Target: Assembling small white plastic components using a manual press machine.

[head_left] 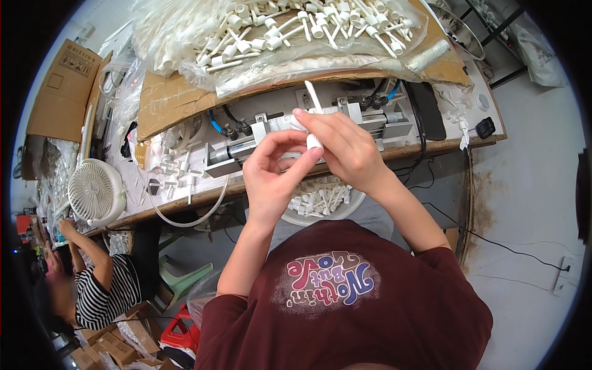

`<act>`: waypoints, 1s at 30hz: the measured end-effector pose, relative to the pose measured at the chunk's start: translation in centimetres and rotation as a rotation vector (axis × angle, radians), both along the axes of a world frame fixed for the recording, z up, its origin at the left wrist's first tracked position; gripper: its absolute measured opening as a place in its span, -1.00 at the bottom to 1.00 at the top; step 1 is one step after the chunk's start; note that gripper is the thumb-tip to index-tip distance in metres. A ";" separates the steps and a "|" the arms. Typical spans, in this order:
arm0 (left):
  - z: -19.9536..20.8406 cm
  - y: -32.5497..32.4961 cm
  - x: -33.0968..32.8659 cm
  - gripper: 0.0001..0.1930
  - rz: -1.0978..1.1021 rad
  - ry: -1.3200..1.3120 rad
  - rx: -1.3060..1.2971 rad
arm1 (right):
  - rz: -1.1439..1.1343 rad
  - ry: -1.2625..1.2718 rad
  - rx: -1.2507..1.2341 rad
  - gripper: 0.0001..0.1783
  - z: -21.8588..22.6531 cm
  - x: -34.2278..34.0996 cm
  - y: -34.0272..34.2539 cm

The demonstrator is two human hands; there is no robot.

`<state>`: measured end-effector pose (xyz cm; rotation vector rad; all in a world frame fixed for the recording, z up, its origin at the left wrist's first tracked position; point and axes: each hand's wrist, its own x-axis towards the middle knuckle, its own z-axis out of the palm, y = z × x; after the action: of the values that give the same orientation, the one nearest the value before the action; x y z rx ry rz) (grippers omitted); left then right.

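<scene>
The left hand is raised over the near side of the metal machine, thumb and forefinger bent toward each other and pinching a small white cap at their tips. The cap sits at the very end of the thumb, just beside the right hand's fingers, in front of the middle of the machine.

The right hand comes in over the right half of the machine, fingers bent and close together, the tips reaching over toward the left hand. A white stick sticks out past these fingers, pointing away from the person; its lower part is hidden behind them, so I can't tell whether they grip it or whether it joins the cap.

Beyond the machine, a piece of cardboard carries a big heap of white pieces on clear plastic. On the near side of the machine, lower down, is a bowl of small white parts. Left of the machine stands a white fan; to its right lies a black phone. Farther left of the machine is another person in a striped shirt.
</scene>
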<state>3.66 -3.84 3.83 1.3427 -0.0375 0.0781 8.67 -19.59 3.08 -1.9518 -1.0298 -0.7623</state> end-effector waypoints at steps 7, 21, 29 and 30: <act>-1.5 0.8 -1.4 -0.69 0.041 -0.259 0.570 | -0.080 0.444 0.267 -0.47 -0.1 -1.0 -2.1; -5.5 -0.3 0.0 -0.74 0.044 -0.604 1.350 | 0.041 0.891 0.375 -0.43 0.5 -2.4 -4.3; -4.5 -0.4 0.5 -0.76 -0.012 -0.552 1.390 | 0.097 0.994 0.449 -0.47 1.7 -2.9 -5.2; -4.4 -0.4 0.6 -0.76 -0.016 -0.547 1.389 | 0.106 1.011 0.455 -0.47 1.7 -2.9 -5.2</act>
<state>4.23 -4.23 -0.59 2.6646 -0.6639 0.4662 5.78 -24.82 4.77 -1.5352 -0.2885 0.1019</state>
